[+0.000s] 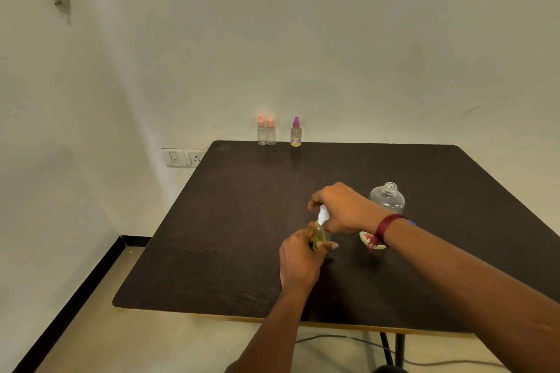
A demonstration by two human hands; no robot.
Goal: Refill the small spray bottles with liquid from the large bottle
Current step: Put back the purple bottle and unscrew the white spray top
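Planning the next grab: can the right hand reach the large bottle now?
Probably yes, once freed. The right hand grips the spray top of the small bottle, which the left hand holds. The large bottle stands just behind the right hand, with nothing between them.

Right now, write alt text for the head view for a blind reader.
At a dark table, a person's left hand grips a small spray bottle of yellowish liquid while the right hand holds its white spray top. The large clear bottle stands uncapped beside them; three small bottles stand at the far edge.
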